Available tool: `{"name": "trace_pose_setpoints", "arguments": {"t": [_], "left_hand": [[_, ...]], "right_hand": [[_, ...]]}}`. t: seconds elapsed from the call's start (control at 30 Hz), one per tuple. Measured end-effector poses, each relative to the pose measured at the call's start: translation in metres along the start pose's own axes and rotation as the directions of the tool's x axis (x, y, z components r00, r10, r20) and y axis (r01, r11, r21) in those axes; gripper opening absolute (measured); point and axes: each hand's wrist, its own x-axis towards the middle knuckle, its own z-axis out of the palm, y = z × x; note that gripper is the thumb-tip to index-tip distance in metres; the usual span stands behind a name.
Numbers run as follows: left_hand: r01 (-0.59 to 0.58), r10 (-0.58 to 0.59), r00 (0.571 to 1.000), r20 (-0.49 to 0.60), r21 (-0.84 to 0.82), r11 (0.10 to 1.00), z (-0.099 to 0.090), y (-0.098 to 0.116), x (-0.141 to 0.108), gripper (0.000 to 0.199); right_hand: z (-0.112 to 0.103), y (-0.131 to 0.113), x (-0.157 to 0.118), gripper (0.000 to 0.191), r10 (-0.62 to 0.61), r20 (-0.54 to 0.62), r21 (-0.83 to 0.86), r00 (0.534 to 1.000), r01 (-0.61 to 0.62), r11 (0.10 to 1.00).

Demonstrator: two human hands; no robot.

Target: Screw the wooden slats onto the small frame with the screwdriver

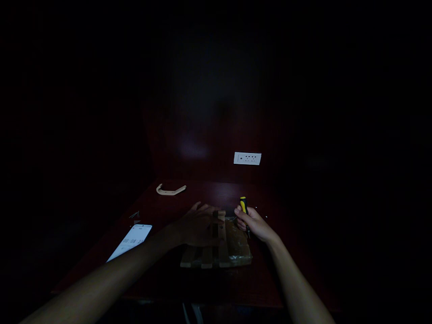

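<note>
My left hand (202, 225) lies with its fingers spread on a slatted wooden piece (222, 252). Beside and partly under the slats is a brownish block (238, 243) with a shiny, clear wrapping, close to my right hand (253, 222). That hand is closed around a screwdriver (243, 204) with a yellow and black handle. The handle points up and the shaft shows below the fingers, tilted downward. Dim light hides the details of the slats under my left palm.
A lit phone (132, 240) showing a timer lies at the left. Behind it are a few thin metal bits (134, 214) and a curved pale piece (171, 191). A white socket panel (247, 158) is on the back wall. Tiny bright specks dot the dark red table (216, 191) at right.
</note>
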Motion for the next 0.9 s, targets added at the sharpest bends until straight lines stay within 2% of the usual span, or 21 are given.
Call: {"name": "trace_pose_setpoints", "arguments": {"t": [0.23, 0.37, 0.47, 0.57, 0.73, 0.9], "left_hand": [[-0.028, 0.028, 1.000, 0.006, 0.025, 0.999, 0.000, -0.003, 0.000, 0.063], [-0.010, 0.009, 1.000, 0.017, 0.038, 0.999, -0.003, -0.001, -0.001, 0.069], [-0.011, 0.010, 0.999, 0.033, 0.034, 0.999, -0.002, -0.002, -0.001, 0.072], [-0.005, 0.004, 0.999, 0.043, 0.036, 0.999, -0.001, -0.004, 0.000, 0.071], [0.037, -0.038, 0.998, 0.045, 0.017, 0.999, 0.001, -0.004, 0.002, 0.074], [0.028, -0.027, 0.999, 0.032, -0.007, 1.000, 0.002, -0.006, 0.002, 0.073]], "right_hand": [[0.001, 0.002, 0.001, 0.041, 0.008, 0.005, -0.044, 1.000, -0.008, 0.999], [0.002, 0.001, 0.000, 0.042, 0.011, 0.007, -0.153, 1.000, -0.010, 0.988], [0.003, -0.002, 0.000, 0.042, -0.005, 0.024, -0.325, 1.000, 0.013, 0.946], [0.007, -0.006, 0.000, 0.040, -0.060, 0.075, -0.454, 0.995, 0.088, 0.886], [0.015, -0.012, 0.001, 0.032, -0.068, 0.201, -0.544, 0.977, 0.169, 0.822], [0.019, -0.015, 0.003, 0.034, -0.033, 0.205, -0.619, 0.978, 0.155, 0.770]]}}
